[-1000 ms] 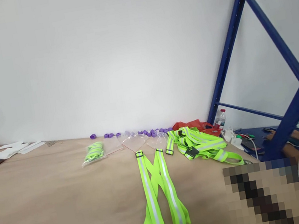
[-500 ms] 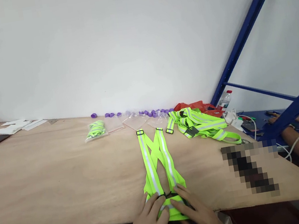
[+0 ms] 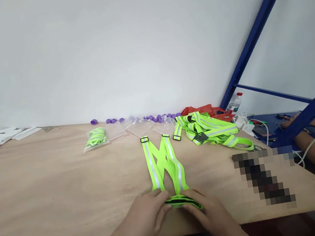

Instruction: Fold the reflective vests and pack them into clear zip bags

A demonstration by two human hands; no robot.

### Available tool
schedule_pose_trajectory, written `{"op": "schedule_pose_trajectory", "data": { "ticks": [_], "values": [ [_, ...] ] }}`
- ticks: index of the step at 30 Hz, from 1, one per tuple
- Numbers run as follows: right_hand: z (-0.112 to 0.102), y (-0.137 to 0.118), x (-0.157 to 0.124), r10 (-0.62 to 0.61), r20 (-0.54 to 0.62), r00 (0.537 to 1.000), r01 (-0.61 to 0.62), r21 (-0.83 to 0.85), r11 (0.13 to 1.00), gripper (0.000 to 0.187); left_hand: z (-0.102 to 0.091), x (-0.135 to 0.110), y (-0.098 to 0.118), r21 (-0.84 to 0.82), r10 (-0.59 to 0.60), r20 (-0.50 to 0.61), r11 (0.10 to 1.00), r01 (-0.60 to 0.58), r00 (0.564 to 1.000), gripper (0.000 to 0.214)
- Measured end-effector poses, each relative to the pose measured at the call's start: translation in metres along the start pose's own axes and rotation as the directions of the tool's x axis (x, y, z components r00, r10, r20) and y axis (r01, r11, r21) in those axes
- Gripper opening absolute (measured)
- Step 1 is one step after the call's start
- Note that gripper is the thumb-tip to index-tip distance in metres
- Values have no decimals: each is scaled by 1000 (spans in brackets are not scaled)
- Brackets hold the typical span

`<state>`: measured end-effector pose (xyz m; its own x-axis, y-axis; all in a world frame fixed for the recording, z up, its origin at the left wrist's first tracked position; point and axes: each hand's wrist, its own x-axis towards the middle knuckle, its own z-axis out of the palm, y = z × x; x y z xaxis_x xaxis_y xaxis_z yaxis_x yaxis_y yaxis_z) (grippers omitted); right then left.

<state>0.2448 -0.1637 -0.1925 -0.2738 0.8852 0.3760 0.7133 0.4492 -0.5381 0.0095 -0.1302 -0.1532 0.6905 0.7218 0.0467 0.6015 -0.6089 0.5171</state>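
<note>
On the wooden table (image 3: 53, 200), a tangle of yellow-green reflective straps (image 3: 214, 129) lies far right, while one crossed-strap reflective harness (image 3: 161, 160) stretches down the near middle. The left hand (image 3: 151, 213) and right hand (image 3: 213, 210) each keep a closed pinch on its folded near end. Far left of the harness sits a clear bag of matching straps (image 3: 96, 137), small purple rings (image 3: 93, 122) lying behind.

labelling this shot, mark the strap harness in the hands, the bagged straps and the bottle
Strap harness (image 3: 161, 160), head view: crossing of its straps.
Bagged straps (image 3: 96, 137), head view: middle of the bundle.
Bottle (image 3: 235, 103), head view: body, below the red cap.
</note>
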Motion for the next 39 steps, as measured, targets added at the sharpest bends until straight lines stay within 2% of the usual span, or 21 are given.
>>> {"op": "schedule_pose_trajectory", "data": {
  "ticks": [3, 6, 8, 10, 13, 16, 19, 21, 24, 27, 30, 33, 36, 39],
  "values": [
    [0, 4, 13, 91, 52, 995, -94, 64, 994, 25, -5, 16, -10, -47, -15, -12, 999, 14, 1000, 16],
    [4, 9, 23, 121, 63, 991, -128, 108, 986, 27, -5, 30, -20, -69, -8, -40, 998, 5, 999, 19],
    [7, 13, 26, 110, 42, 993, -112, 60, 992, 26, -3, 36, -27, -52, 8, -56, 999, -11, 998, 22],
    [11, 18, 28, 92, 8, 996, -91, -61, 994, 24, 1, 41, -33, -5, 16, -62, 1000, -16, 998, 25],
    [14, 24, 29, 58, -16, 998, -61, -262, 963, 20, 10, 44, -40, 82, 22, -73, 997, -16, 997, 28],
    [19, 28, 29, 1, -33, 999, -13, -370, 929, 21, 17, 45, -43, 183, 63, -96, 982, -44, 993, 30],
    [25, 29, 28, -129, -108, 986, 68, -445, 893, 25, 22, 44, -43, 246, 117, -124, 966, -84, 985, 33],
    [27, 27, 26, -217, -107, 970, 143, -473, 869, 20, 24, 44, -43, 272, 137, -140, 958, -95, 981, 29],
    [27, 23, 23, -291, -25, 956, 253, -430, 867, 21, 27, 44, -46, 362, 182, -155, 925, -116, 971, 15],
    [19, 23, 21, -272, 77, 959, 282, -337, 898, 25, 30, 44, -49, 466, 266, -157, 869, -166, 951, 15],
    [5, 24, 20, -135, 259, 956, 196, -225, 955, 43, 28, 40, -48, 484, 267, -122, 857, -178, 956, 16],
    [-8, 24, 21, -14, 398, 917, 76, -140, 987, 69, 21, 29, -43, 396, 235, -74, 899, -188, 969, 41],
    [-14, 26, 24, 13, 431, 902, 33, -99, 995, 71, 12, 18, -41, 318, 244, -21, 921, -225, 970, 59],
    [-11, 33, 27, -20, 426, 904, 62, -85, 994, 69, 7, 14, -43, 284, 258, 3, 926, -249, 966, 47]
  ]
}}
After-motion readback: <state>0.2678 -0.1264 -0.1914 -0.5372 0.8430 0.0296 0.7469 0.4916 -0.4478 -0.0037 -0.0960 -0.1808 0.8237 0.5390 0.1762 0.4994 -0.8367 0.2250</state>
